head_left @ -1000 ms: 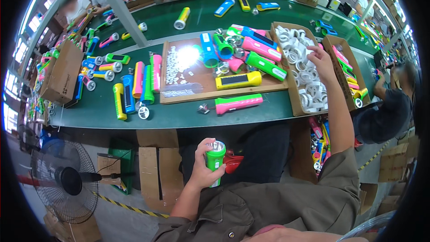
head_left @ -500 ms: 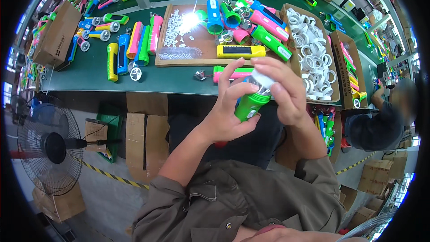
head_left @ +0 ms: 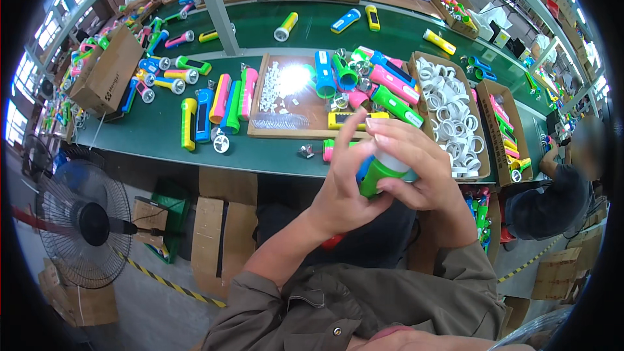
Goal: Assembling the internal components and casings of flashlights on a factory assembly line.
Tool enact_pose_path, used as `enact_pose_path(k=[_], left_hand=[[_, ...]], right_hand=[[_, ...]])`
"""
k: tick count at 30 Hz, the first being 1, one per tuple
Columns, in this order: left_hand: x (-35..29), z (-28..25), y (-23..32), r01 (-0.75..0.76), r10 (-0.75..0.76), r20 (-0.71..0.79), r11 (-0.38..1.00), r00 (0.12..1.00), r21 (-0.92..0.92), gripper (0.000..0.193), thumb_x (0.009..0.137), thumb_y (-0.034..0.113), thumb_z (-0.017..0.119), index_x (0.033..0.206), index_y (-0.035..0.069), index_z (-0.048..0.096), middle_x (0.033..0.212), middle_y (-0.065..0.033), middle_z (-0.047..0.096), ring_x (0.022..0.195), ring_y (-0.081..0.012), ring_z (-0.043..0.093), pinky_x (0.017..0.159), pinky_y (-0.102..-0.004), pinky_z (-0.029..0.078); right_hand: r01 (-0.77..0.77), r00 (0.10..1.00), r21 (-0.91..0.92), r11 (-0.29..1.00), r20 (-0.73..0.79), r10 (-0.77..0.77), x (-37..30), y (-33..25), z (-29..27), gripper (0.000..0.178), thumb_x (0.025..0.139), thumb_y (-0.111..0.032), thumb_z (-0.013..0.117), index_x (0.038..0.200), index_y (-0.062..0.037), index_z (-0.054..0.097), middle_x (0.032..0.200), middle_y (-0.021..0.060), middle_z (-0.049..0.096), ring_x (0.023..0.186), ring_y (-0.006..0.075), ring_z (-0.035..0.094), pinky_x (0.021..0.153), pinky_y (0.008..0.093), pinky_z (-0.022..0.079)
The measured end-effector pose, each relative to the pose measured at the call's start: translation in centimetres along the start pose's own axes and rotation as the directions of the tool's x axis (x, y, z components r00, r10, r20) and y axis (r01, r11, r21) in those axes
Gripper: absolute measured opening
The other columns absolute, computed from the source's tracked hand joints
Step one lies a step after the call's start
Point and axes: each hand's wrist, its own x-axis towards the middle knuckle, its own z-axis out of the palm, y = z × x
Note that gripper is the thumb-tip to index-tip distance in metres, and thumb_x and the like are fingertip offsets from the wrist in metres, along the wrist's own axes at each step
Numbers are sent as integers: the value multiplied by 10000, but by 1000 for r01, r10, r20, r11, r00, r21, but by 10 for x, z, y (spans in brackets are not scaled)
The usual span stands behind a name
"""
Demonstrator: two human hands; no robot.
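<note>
A green and blue flashlight (head_left: 372, 181) is held tilted in front of my body, below the bench edge. My left hand (head_left: 341, 185) wraps round its body, index finger raised. My right hand (head_left: 416, 162) closes over its head end, fingers on a white ring (head_left: 392, 161) at that end; my palm and fingers hide most of the ring. On the bench just beyond my hands lie a pink flashlight (head_left: 329, 149) and a yellow flashlight (head_left: 348, 119). A loose reflector piece (head_left: 306, 151) lies left of the pink one.
A wooden tray (head_left: 292, 134) bears small white parts, clear discs and flashlight bodies. White rings (head_left: 448, 101) fill a box right of it. More flashlights stand in a carton (head_left: 504, 172). A fan (head_left: 91, 221) is at left. Co-workers sit around, one at right (head_left: 552, 188).
The view has tilted up, showing more of the far bench. My right hand has closed down over the flashlight's head, and the white ring, tilted before, now sits against that end.
</note>
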Motion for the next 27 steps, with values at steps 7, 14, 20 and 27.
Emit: enact_pose_path(k=[7, 14, 20, 27], left_hand=[[-13, 3, 25, 512, -514, 121, 858, 849, 43, 714, 781, 196, 799, 1303, -18, 361, 965, -219, 666, 898, -380, 698, 763, -410, 539], [-6, 1, 10, 639, -620, 205, 768, 758, -43, 610, 750, 91, 734, 1273, -8, 435, 892, -193, 676, 829, -343, 708, 750, -392, 543], [-2, -11, 11, 866, -550, 677, 214, 489, -451, 543, 790, 27, 704, 1266, 31, 442, 786, -122, 617, 609, -227, 635, 572, -360, 523], [8, -15, 38, 865, -532, 698, 150, 479, -479, 460, 820, 33, 695, 1192, 31, 426, 802, -118, 622, 591, -229, 635, 536, -362, 510]], right_hand=[[-54, 995, -58, 997, -87, 49, 9, 7, -7, 506, 786, -79, 746, 1260, 9, 592, 1250, 200, 627, 1187, 360, 598, 1001, 429, 474], [-197, 974, -93, 976, -131, 184, -1, 19, 1, 433, 836, -87, 697, 1251, -3, 608, 1227, 186, 646, 1137, 325, 630, 969, 395, 489], [-219, 961, 149, 964, -141, 240, -10, 31, 1, 498, 802, -144, 742, 1256, 3, 601, 1226, 183, 657, 1094, 283, 658, 937, 374, 506], [-175, 966, 251, 952, -145, 216, -15, 30, -2, 481, 884, -219, 660, 1297, 8, 564, 1227, 183, 660, 1102, 290, 656, 952, 376, 497]])
